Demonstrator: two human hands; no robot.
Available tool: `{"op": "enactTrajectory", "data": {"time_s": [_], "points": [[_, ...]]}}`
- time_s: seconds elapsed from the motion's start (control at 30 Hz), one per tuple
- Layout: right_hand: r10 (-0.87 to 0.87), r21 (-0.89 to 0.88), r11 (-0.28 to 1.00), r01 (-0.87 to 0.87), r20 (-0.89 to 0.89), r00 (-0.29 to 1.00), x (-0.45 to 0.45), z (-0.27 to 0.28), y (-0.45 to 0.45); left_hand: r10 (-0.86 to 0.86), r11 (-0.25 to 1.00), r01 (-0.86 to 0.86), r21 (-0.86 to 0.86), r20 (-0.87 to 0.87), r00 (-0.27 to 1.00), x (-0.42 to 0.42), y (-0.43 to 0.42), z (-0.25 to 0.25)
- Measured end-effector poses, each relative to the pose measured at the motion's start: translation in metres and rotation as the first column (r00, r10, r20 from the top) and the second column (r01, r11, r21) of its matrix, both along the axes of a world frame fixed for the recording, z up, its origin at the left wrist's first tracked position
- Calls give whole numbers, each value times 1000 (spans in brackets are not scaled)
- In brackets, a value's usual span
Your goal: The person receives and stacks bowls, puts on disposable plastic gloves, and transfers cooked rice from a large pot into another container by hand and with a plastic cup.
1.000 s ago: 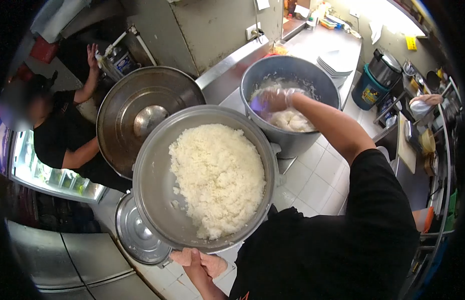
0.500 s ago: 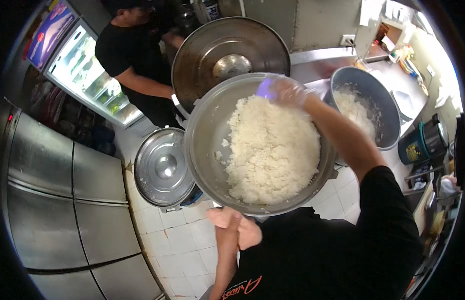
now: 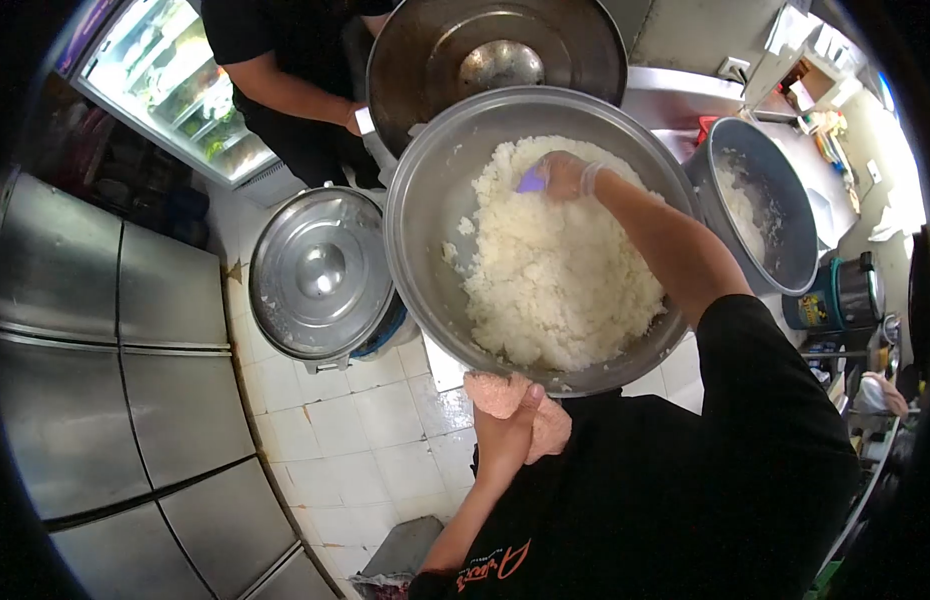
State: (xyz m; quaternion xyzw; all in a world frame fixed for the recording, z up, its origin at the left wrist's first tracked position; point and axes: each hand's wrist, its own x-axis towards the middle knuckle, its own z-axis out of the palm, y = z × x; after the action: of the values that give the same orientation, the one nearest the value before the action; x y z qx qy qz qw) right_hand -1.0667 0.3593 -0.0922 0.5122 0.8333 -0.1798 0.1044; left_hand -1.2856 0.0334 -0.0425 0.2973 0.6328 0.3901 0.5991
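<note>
A wide metal pot [image 3: 425,240] holds a large mound of white rice [image 3: 555,290]. My right hand [image 3: 560,178], in a clear plastic glove, is closed round a purple scoop [image 3: 532,181] at the upper part of the rice. At the pot's near rim my left hand [image 3: 510,430] grips a pink cloth [image 3: 550,430] against the edge. To the right stands a deep grey pot [image 3: 800,240] with some rice [image 3: 742,210] inside.
A large brown lid [image 3: 415,60] stands behind the pot. Left of it is a lidded metal pot [image 3: 320,270] on the tiled floor [image 3: 370,450]. A person in black [image 3: 285,85] stands at the upper left, beside a lit display fridge [image 3: 175,90]. Steel cabinets [image 3: 60,400] line the left.
My right hand has gone from the grey pot to the rice in the wide pot, taking the purple scoop along. The view has swung left. My left hand still grips the cloth.
</note>
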Motion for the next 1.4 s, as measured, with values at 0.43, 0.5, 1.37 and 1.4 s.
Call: {"op": "enactTrajectory", "data": {"time_s": [0.43,0.5,1.37,1.4], "points": [[248,-84,947,-310,-422,872,-27,14,-101,-40,998,38,-52,-41,998,2,3,7],[92,-278,931,-235,-445,891,-29,21,-128,-50,996,42,-76,-117,992,5,5,17],[-799,-576,545,-609,-138,-585,30,88,-178,-59,998,59,-5,-57,997,1,-7,1],[-773,-548,584,-600,-148,-617,36,95,-175,9,1000,-9,-4,-54,999,1,-9,-13]]}}
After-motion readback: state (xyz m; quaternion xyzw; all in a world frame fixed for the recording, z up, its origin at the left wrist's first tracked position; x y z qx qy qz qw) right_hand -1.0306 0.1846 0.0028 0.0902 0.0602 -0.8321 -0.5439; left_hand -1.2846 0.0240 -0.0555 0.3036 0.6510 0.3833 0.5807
